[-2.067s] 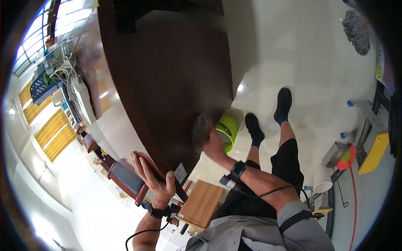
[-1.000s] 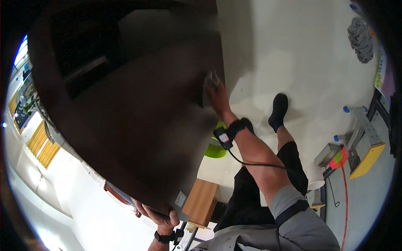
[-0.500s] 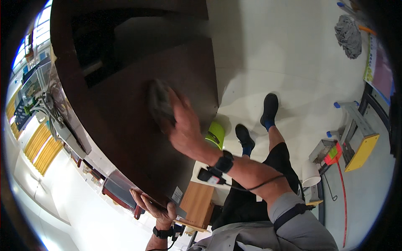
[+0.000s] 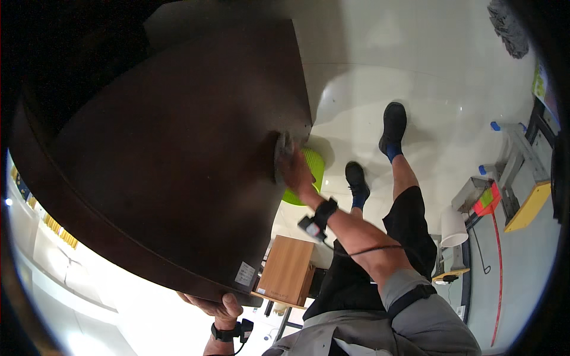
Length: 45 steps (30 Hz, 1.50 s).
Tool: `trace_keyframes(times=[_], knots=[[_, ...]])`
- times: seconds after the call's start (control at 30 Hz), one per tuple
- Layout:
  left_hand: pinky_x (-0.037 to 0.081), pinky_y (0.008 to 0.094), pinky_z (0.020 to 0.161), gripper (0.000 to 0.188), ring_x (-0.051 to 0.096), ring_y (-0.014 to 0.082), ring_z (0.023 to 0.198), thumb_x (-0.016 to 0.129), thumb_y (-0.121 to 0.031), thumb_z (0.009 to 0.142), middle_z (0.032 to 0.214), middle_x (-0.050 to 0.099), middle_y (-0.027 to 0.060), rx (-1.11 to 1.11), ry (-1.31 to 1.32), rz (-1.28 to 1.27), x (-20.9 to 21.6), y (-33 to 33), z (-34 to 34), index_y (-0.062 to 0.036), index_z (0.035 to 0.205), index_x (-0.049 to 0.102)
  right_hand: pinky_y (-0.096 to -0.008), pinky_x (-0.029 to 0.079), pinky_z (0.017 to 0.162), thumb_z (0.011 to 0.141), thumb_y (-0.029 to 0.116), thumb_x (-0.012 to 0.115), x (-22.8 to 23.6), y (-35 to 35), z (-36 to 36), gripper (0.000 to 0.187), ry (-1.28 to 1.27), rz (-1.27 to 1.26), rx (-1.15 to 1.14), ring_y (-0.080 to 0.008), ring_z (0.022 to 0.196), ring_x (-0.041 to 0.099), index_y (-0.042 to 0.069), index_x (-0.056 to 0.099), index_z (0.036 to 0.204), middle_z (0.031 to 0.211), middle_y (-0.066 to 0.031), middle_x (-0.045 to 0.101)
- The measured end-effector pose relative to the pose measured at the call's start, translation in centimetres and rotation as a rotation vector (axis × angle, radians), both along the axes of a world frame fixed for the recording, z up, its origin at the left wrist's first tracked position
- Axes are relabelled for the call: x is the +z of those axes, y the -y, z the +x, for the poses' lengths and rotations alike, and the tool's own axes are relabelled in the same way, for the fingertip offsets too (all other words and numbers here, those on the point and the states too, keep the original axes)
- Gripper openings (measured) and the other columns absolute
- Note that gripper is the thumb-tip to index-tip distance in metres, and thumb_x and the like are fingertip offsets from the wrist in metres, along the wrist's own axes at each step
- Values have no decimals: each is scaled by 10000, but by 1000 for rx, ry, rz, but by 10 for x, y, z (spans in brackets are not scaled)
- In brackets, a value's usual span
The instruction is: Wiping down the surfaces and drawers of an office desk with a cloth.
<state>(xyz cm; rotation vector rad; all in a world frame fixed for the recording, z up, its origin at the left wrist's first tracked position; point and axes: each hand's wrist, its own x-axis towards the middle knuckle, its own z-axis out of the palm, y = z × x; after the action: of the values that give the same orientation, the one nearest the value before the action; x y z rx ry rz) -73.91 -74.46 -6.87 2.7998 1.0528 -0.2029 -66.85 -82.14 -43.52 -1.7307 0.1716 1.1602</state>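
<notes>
A large dark brown wooden panel [image 4: 178,160], part of a piece of furniture, takes up the left half of the view. My right hand [image 4: 298,171] is closed round a dark grey cloth [image 4: 281,155] and presses it flat on the panel near its right edge. Motion blurs the fingers a little. At the panel's lower edge, my left hand [image 4: 215,308] grips the rim, thumb on the near side and the other fingers partly hidden behind. A white label [image 4: 244,273] sticks to the panel's lower corner.
A lime-green bin [image 4: 314,169] stands on the floor beyond my right hand. A light wooden cabinet [image 4: 286,270] stands beside the panel. To the right are a step stool [image 4: 528,204], a red-handled dustpan or broom [image 4: 488,200], a white bucket [image 4: 454,228] and a grey mop head [image 4: 509,29].
My right hand has slid the cloth across the panel to the right, toward its edge. The view has shifted, hiding the items behind the panel. My left hand still grips the rim.
</notes>
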Motion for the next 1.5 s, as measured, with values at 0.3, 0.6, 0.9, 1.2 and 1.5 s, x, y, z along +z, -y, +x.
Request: trace_keyframes(times=[0.3, 0.6, 0.9, 1.2, 1.5], knots=[[116, 624, 1173, 930, 156, 452, 1479, 521, -588, 901, 1605, 180, 270, -57, -4, 45, -2, -6, 23, -13, 1564, 213, -488, 351, 1136, 853, 89, 669, 223, 14, 30, 751, -17, 458, 13, -495, 1349, 398, -48, 296, 1491, 1466, -335, 360], [198, 583, 1171, 900, 196, 423, 1469, 515, -574, 945, 1605, 144, 246, -98, -38, 47, -2, -6, 30, -10, 1566, 190, -480, 423, 1065, 867, 68, 649, 93, -29, 82, 685, 216, 359, -179, -477, 1261, 485, 35, 367, 1491, 1433, -310, 425], [231, 555, 1185, 914, 205, 366, 1477, 467, -627, 951, 1601, 153, 218, -21, 122, -24, -8, -5, 24, -27, 1573, 166, -488, 367, 1122, 849, 42, 645, 141, 32, -53, 762, 132, 320, -36, -500, 1341, 399, -41, 268, 1506, 1477, -360, 321], [238, 555, 1185, 900, 222, 365, 1474, 488, -604, 953, 1604, 164, 206, 7, 127, -23, -15, -1, 27, -38, 1575, 165, -440, 432, 1043, 896, 43, 608, 93, 39, -83, 688, 25, 267, -64, -420, 1251, 484, -41, 274, 1491, 1321, -311, 453], [420, 546, 1049, 950, 352, 426, 1396, 475, -518, 848, 1522, 269, 291, 113, 6, 189, 24, -13, -27, -36, 1580, 109, -468, 468, 932, 946, 138, 559, -52, 2, -26, 269, -432, 66, -227, -389, 1118, 586, 6, 581, 1180, 1181, -221, 639]])
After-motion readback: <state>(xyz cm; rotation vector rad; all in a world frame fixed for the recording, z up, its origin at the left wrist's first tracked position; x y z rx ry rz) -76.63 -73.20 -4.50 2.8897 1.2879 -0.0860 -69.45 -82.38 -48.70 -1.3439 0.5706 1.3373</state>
